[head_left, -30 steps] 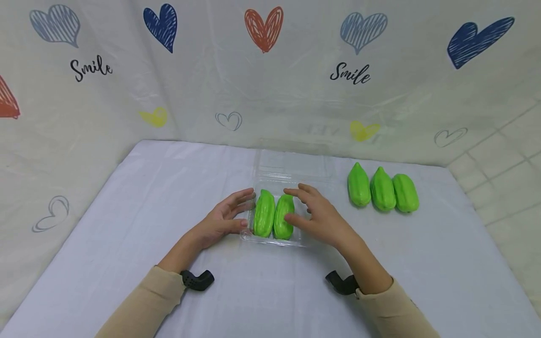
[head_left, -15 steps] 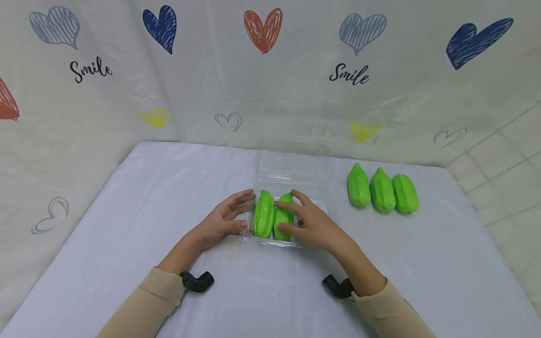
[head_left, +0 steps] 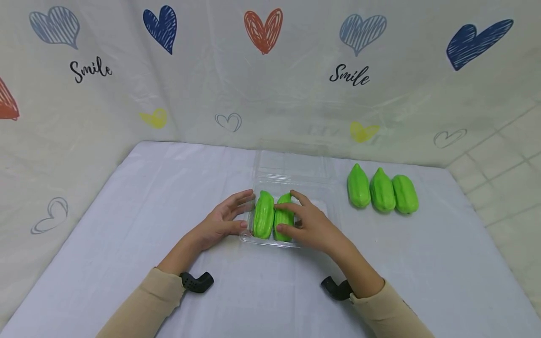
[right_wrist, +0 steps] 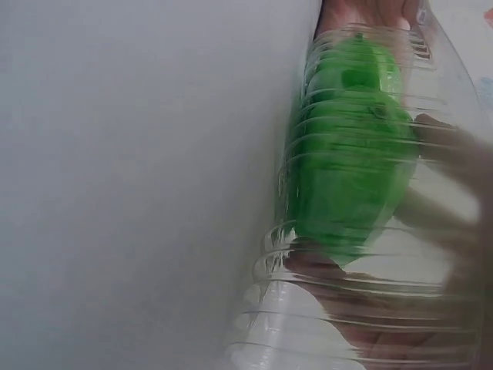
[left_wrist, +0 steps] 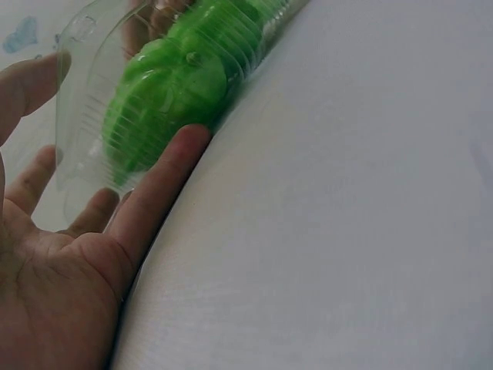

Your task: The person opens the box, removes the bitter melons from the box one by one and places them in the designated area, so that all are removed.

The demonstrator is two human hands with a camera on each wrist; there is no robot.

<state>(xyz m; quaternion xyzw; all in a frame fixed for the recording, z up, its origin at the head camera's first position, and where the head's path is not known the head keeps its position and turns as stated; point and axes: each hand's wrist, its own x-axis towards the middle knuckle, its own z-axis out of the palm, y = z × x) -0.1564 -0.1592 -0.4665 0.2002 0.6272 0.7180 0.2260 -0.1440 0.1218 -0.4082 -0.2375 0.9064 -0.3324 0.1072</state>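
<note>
Two glossy, ribbed green papayas lie side by side in an open clear plastic clamshell box (head_left: 270, 242). Around the right-hand papaya (head_left: 283, 218) my right hand (head_left: 314, 225) curves its fingers, the thumb at its near end and the fingers over its top and far side. Beside it lies the left papaya (head_left: 264, 216), free of the right hand. My left hand (head_left: 217, 220) rests with extended fingers against the box's left wall. The left wrist view shows the left thumb (left_wrist: 166, 169) straight along the box's lower edge. Through the plastic, the right wrist view shows a papaya (right_wrist: 347, 169) and blurred fingers.
Three more green papayas (head_left: 382, 190) stand in a row on the white cloth (head_left: 422, 263) at the back right. The box's clear lid (head_left: 291, 164) lies folded back towards the backdrop curtain (head_left: 291, 94) printed with hearts.
My right hand has moved left and down, its fingers closing in around the right-hand papaya. The left hand has stayed at the box's side. During the last half second little has moved.
</note>
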